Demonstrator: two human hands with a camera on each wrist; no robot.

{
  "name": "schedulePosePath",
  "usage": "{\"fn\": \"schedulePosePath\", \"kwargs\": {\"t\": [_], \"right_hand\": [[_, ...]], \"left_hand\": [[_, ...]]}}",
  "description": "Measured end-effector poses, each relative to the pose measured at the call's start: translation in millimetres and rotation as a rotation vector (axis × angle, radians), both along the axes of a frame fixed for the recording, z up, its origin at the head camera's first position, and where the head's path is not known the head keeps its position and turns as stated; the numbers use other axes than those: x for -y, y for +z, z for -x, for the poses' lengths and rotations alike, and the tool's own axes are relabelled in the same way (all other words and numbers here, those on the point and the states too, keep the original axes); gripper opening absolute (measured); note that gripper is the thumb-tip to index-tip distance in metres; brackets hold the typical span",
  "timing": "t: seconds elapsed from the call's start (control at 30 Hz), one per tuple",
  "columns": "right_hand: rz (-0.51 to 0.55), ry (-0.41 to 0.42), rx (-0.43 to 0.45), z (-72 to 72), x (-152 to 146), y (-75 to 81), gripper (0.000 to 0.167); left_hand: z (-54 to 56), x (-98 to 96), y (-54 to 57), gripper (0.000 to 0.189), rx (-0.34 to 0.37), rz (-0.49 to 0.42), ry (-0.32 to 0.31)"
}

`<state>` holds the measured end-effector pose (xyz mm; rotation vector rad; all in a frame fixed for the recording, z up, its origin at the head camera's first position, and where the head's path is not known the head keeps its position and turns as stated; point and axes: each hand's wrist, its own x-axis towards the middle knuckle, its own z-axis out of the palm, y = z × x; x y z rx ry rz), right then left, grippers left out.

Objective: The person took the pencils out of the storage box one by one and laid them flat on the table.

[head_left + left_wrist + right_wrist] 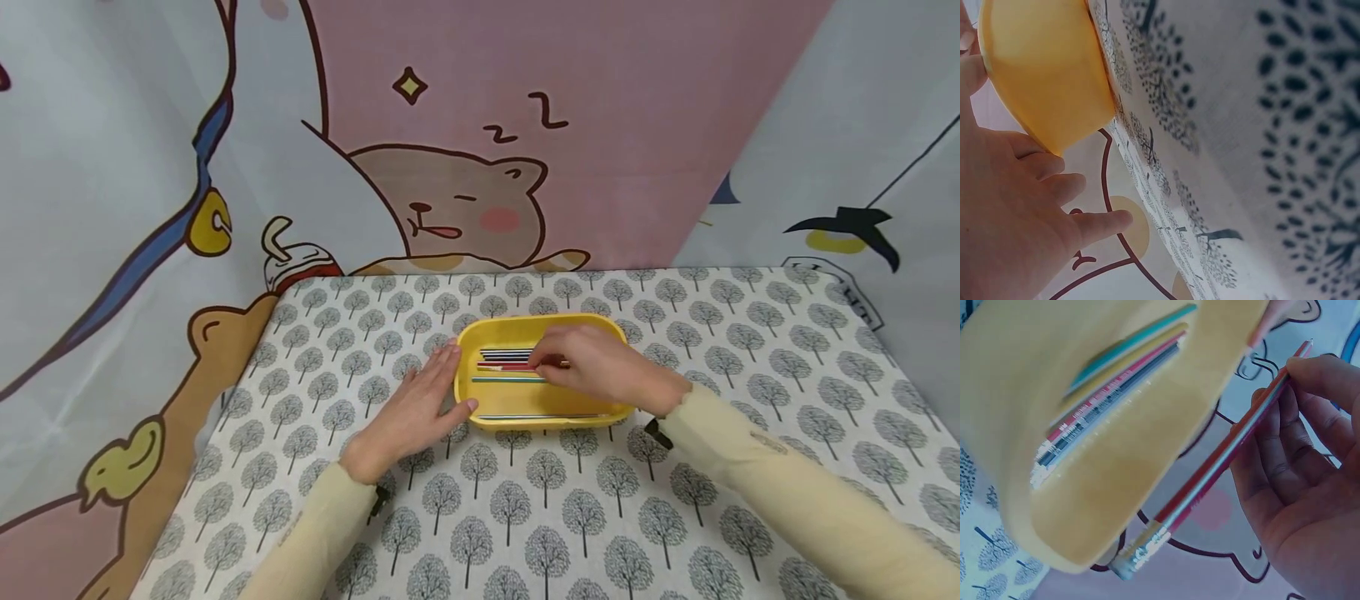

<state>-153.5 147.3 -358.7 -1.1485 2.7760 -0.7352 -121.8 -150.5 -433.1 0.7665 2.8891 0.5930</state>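
Note:
A shallow yellow tray [510, 400] sits on the tablecloth with several pencils inside. My left hand [423, 404] lies along the tray's left end, fingers extended and fingertips at the rim; the left wrist view has this hand [1029, 206] beside the tray's outer wall [1047, 69]. Over the right half of the tray, my right hand [592, 362] pinches a red pencil [1229, 453] with a silvery stripe and a metal eraser end. In the right wrist view the thumb and forefinger grip it near its tip. Dark pencils [506, 356] and a teal pencil [502, 380] lie lengthwise in the tray.
One more thin pencil [543, 416] lies along the tray's near wall. The white tablecloth [480, 517] carries a grey tree print. A cartoon-printed curtain [615, 125] hangs behind the table and along both sides.

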Motion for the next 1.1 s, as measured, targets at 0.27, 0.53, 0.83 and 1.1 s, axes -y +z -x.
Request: {"fn": "schedulePosePath", "kwargs": {"t": [0.27,0.53,0.83,1.1], "right_hand": [[0.052,-0.018,-0.046,-10.1,-12.1,9.0,0.014],[0.096,-0.050,-0.082,-21.3,-27.3,15.5,0.014],[0.145,-0.105,-0.088,-34.5,-43.7,20.6,0.013],[0.187,-0.131,-0.120,-42.3,-66.1,19.0,0.024]], "left_hand": [[-1.4,0.0,1.0,0.089,0.005,-0.002,0.003],[-1.1,-0.9,1.0,0.082,0.001,-0.007,-0.004],[-1.1,-1.8,1.9,0.077,0.017,-0.010,0.004],[-1.8,-0.9,2.5,0.077,0.001,-0.012,0.007]]}}
